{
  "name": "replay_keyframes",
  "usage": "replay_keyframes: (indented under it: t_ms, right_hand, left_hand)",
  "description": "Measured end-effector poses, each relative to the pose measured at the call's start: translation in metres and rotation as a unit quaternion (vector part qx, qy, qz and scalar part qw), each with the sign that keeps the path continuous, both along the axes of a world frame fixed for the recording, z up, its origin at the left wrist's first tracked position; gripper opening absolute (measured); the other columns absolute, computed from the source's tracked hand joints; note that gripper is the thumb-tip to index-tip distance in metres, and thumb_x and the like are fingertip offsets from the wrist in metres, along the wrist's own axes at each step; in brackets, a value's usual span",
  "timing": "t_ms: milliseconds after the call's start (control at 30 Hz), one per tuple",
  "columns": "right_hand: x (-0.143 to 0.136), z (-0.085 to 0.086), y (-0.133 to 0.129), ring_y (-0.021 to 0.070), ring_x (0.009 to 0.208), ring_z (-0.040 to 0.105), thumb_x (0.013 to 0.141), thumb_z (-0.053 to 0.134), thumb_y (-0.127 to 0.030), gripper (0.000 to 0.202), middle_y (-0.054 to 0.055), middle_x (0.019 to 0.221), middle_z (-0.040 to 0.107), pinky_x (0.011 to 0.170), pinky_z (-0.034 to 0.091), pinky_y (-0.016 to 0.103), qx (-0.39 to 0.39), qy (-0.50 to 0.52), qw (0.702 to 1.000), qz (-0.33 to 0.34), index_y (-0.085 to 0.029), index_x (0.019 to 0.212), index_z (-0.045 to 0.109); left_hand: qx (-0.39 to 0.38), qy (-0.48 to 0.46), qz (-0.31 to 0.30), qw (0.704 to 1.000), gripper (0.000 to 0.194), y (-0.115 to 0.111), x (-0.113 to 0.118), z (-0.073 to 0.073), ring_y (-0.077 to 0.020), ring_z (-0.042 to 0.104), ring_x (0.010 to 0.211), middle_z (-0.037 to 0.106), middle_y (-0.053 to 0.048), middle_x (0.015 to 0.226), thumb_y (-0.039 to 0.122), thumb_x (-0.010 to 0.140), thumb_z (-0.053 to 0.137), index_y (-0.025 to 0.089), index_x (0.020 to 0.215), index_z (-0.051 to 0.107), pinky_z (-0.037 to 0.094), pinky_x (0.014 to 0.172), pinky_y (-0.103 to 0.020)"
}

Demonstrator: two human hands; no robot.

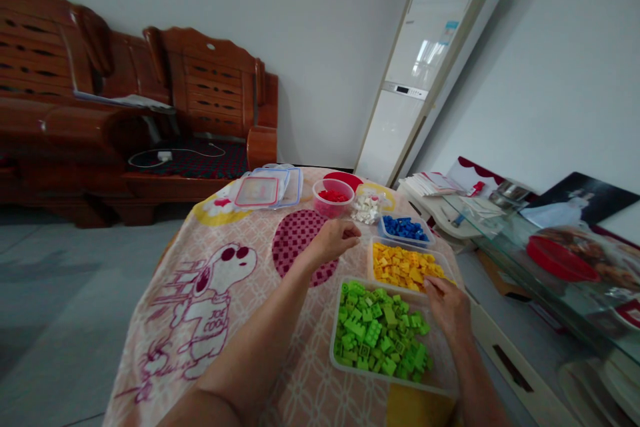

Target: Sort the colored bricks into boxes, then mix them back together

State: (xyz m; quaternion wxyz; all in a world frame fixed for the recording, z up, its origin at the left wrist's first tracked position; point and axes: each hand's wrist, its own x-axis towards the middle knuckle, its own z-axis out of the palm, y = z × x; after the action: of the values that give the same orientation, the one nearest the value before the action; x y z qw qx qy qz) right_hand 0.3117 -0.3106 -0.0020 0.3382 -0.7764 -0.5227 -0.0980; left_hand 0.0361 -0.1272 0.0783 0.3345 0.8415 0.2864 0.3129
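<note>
My left hand [336, 240] is held over the tablecloth with its fingers curled in; anything between them is too small to make out. At the right edge of the yellow building bricks [400, 265], my right hand [449, 307] has thumb and fingers pinched together, and what they grip is hidden. The yellow bricks lie in a clear plastic box [447, 260]. Nearest me, a larger clear box [335, 347] holds green building bricks [375, 330]. Beyond the yellow ones, blue bricks [404, 227] fill a smaller box.
White bricks [367, 209] lie near a pink round tub [326, 208] of red bricks [333, 195]. Flat box lids [257, 191] are stacked at the table's far left. A glass-topped table [520, 247] with papers stands on the right, a wooden sofa [210, 87] behind.
</note>
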Motion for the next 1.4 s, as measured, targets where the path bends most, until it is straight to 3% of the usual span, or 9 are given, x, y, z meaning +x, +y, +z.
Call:
replay_keyframes:
  t_ms: [167, 333, 433, 567, 700, 767, 967, 1133, 1400]
  right_hand:
    - [-0.005, -0.003, 0.002, 0.0268, 0.078, 0.067, 0.086, 0.043, -0.047, 0.047, 0.015, 0.085, 0.075, 0.074, 0.049, 0.037, 0.027, -0.028, 0.998, -0.059, -0.014, 0.083, 0.075]
    - [-0.019, -0.001, 0.006, 0.0233, 0.069, 0.062, 0.088, 0.044, -0.041, 0.04, 0.012, 0.076, 0.072, 0.07, 0.045, 0.035, 0.039, -0.078, 0.995, -0.04, -0.016, 0.075, 0.072]
    - [-0.031, 0.001, 0.011, 0.0221, 0.072, 0.061, 0.088, 0.046, -0.035, 0.033, 0.011, 0.079, 0.071, 0.076, 0.045, 0.035, 0.064, -0.088, 0.994, 0.004, -0.016, 0.075, 0.07]
    - [-0.044, 0.003, 0.017, 0.0217, 0.079, 0.061, 0.088, 0.048, -0.028, 0.025, 0.01, 0.082, 0.071, 0.082, 0.046, 0.036, 0.091, -0.101, 0.99, 0.042, -0.017, 0.077, 0.067]
    - [-0.055, 0.005, 0.022, 0.0228, 0.085, 0.062, 0.089, 0.048, -0.027, 0.023, 0.01, 0.086, 0.071, 0.085, 0.046, 0.039, 0.115, -0.099, 0.987, 0.054, -0.018, 0.08, 0.067]
    - [-0.06, 0.007, 0.023, 0.0232, 0.085, 0.061, 0.089, 0.048, -0.027, 0.023, 0.01, 0.086, 0.07, 0.084, 0.046, 0.039, 0.117, -0.091, 0.987, 0.059, -0.017, 0.08, 0.067]
    - [-0.068, 0.005, 0.024, 0.0234, 0.087, 0.06, 0.089, 0.048, -0.027, 0.023, 0.011, 0.088, 0.07, 0.084, 0.046, 0.039, 0.092, -0.06, 0.992, 0.065, -0.018, 0.08, 0.067]
    - [-0.073, 0.004, 0.025, 0.0232, 0.087, 0.06, 0.089, 0.048, -0.026, 0.023, 0.011, 0.088, 0.07, 0.084, 0.046, 0.039, 0.109, -0.047, 0.99, 0.081, -0.017, 0.082, 0.067]
    - [-0.085, 0.006, 0.025, 0.0232, 0.088, 0.06, 0.09, 0.049, -0.025, 0.021, 0.01, 0.089, 0.07, 0.084, 0.046, 0.039, 0.101, -0.032, 0.99, 0.096, -0.017, 0.082, 0.067]
  left_hand:
    - [0.021, -0.045, 0.123, 0.991, 0.022, 0.025, -0.029, -0.003, -0.014, 0.063, 0.071, 0.074, -0.003, 0.081, 0.024, 0.075, 0.058, 0.015, 0.086, 0.075, 0.046, 0.069, -0.023]
    - [-0.052, -0.147, 0.242, 0.958, 0.024, 0.054, -0.056, -0.024, -0.0133, 0.061, 0.065, 0.071, -0.001, 0.072, 0.027, 0.072, 0.058, 0.014, 0.085, 0.074, 0.045, 0.063, -0.022]
    - [-0.129, -0.244, 0.302, 0.913, 0.027, 0.068, -0.065, -0.045, -0.0128, 0.059, 0.061, 0.068, -0.001, 0.067, 0.032, 0.07, 0.061, 0.014, 0.086, 0.072, 0.045, 0.06, -0.022]
    - [-0.244, -0.374, 0.322, 0.835, 0.021, 0.079, -0.07, -0.071, -0.0103, 0.055, 0.053, 0.063, 0.001, 0.06, 0.033, 0.066, 0.063, 0.013, 0.073, 0.067, 0.046, 0.057, -0.023]
    - [-0.315, -0.436, 0.346, 0.769, 0.015, 0.083, -0.071, -0.083, -0.0094, 0.054, 0.051, 0.06, 0.003, 0.057, 0.028, 0.063, 0.065, 0.014, 0.069, 0.062, 0.049, 0.058, -0.023]
    - [-0.321, -0.435, 0.341, 0.769, 0.013, 0.081, -0.07, -0.084, -0.0093, 0.054, 0.05, 0.06, 0.003, 0.057, 0.025, 0.064, 0.065, 0.014, 0.069, 0.062, 0.048, 0.057, -0.023]
    - [-0.285, -0.371, 0.322, 0.823, 0.01, 0.074, -0.063, -0.082, -0.0077, 0.049, 0.047, 0.056, 0.004, 0.05, 0.025, 0.066, 0.065, 0.015, 0.066, 0.065, 0.042, 0.051, -0.019]
    - [-0.289, -0.367, 0.336, 0.818, 0.013, 0.075, -0.062, -0.083, -0.0086, 0.051, 0.049, 0.059, 0.004, 0.053, 0.028, 0.066, 0.068, 0.015, 0.067, 0.065, 0.042, 0.052, -0.019]
    - [-0.279, -0.352, 0.336, 0.828, 0.005, 0.08, -0.062, -0.092, -0.0089, 0.051, 0.046, 0.058, 0.004, 0.052, 0.017, 0.068, 0.06, 0.017, 0.068, 0.065, 0.042, 0.054, -0.02]
